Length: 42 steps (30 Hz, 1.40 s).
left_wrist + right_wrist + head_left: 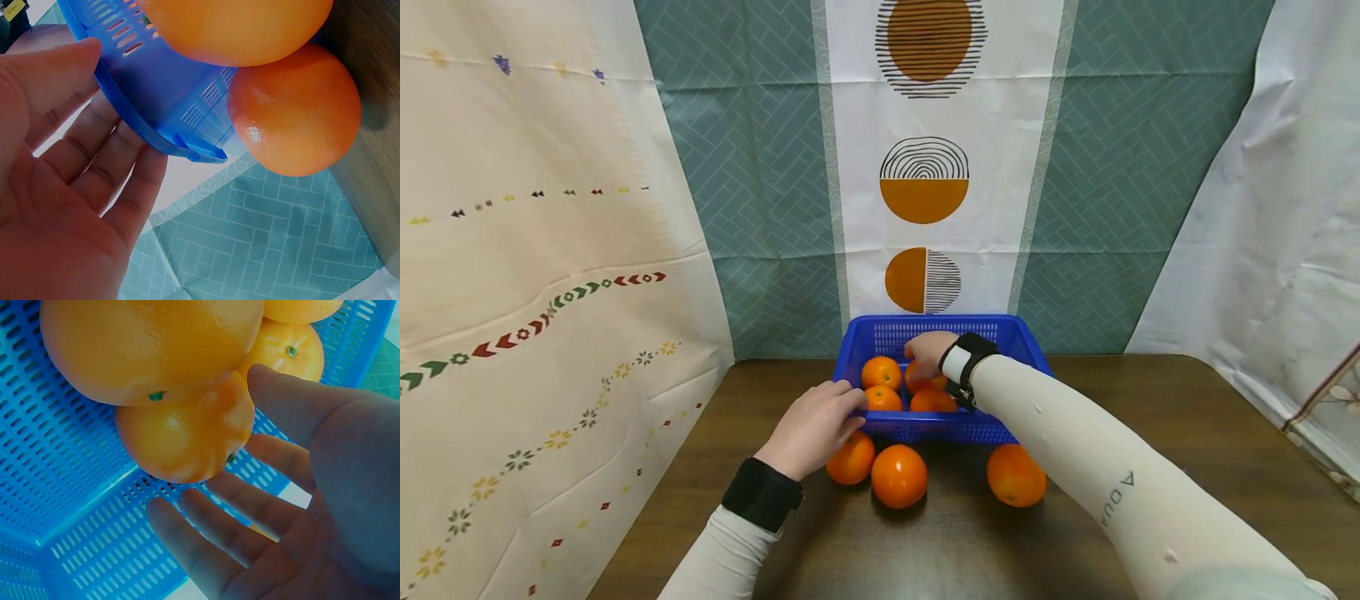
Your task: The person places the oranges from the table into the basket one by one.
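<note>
A blue plastic basket point(942, 418) with slotted walls stands on the table and holds several oranges point(881, 372). My left hand point(812, 425) grips its front left corner; in the left wrist view the thumb lies over the rim point(132, 119) with the fingers on the other side. Inside the basket, my right hand point(928, 348) is at the far right orange point(187, 437). The right wrist view shows its thumb and fingers spread and only lightly bent, fingertips right at that orange's side. A nearer orange point(150, 350) partly covers it.
On the table in front of the basket lie three more oranges: one point(850, 458) beneath my left hand, one point(899, 476) beside it, and one point(1016, 475) near my right forearm. Patterned cloth point(760, 208) hangs behind the brown table point(1120, 400) and along both sides.
</note>
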Each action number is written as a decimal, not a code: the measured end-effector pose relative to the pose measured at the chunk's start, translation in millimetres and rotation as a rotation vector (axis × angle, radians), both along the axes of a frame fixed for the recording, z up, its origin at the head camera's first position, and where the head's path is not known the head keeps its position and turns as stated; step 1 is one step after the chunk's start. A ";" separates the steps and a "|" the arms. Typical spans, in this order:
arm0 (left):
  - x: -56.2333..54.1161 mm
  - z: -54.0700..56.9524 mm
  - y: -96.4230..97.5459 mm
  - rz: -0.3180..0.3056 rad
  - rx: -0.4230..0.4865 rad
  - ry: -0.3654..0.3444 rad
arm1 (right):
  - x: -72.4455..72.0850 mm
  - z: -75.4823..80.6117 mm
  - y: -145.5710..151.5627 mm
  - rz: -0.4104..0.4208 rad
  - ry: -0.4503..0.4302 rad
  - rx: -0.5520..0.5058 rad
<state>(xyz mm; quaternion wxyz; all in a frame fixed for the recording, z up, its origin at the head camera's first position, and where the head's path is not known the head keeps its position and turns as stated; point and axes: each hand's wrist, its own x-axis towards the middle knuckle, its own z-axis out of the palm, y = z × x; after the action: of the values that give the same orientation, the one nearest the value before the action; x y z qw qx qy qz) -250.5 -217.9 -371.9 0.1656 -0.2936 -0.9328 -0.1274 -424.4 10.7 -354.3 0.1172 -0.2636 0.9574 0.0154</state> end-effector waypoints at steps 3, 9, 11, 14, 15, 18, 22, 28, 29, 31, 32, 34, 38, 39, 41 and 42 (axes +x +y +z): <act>1.2 0.7 0.0 -0.001 0.005 0.001 | 12.0 9.4 2.7 0.022 0.022 0.019; 1.8 0.9 0.8 0.000 0.008 -0.005 | 40.8 32.4 9.1 0.022 0.050 -0.006; 1.5 0.8 1.1 -0.001 0.007 -0.007 | 42.4 33.6 12.5 0.017 0.067 -0.024; 1.1 0.8 1.5 -0.001 0.004 -0.006 | 46.5 33.3 17.8 0.018 0.108 -0.047; 1.1 0.9 1.6 -0.001 0.005 -0.006 | 48.4 33.1 19.7 0.021 0.119 -0.058; 0.8 1.0 2.0 0.000 0.004 -0.008 | 55.9 33.5 25.8 0.047 0.156 -0.090; 0.3 0.6 2.0 0.002 0.006 -0.011 | 69.9 36.5 32.7 0.067 0.194 -0.136; 0.8 -1.4 0.6 -0.001 0.000 -0.002 | 89.4 39.9 38.2 0.096 0.265 -0.155; 1.0 -1.6 0.2 -0.001 -0.001 0.001 | 91.8 39.9 38.9 0.102 0.272 -0.158; 1.1 -2.0 -0.4 -0.004 -0.002 0.006 | 95.8 39.4 40.5 0.112 0.281 -0.163; 1.2 -2.0 -0.6 -0.005 -0.001 0.007 | 98.0 39.2 41.4 0.118 0.287 -0.165; 1.3 -1.9 -0.9 -0.007 -0.001 0.011 | 101.5 38.5 43.3 0.127 0.294 -0.174; 1.6 -1.4 -0.9 -0.008 0.000 0.014 | 110.1 38.0 47.9 0.149 0.313 -0.192; 1.5 -1.3 -0.8 -0.008 0.000 0.014 | 112.8 38.3 49.4 0.155 0.315 -0.200; 1.4 -1.0 -0.8 -0.006 -0.001 0.012 | 118.4 39.2 52.6 0.168 0.322 -0.222; 1.4 -0.8 -0.8 -0.005 -0.003 0.013 | 121.7 39.8 54.4 0.175 0.328 -0.234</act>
<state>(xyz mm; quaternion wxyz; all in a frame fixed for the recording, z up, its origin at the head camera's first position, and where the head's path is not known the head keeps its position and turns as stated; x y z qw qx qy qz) -249.1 -218.7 -372.7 0.1708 -0.2971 -0.9312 -0.1243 -302.8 65.1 -314.5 -0.0734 -0.3513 0.9324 -0.0430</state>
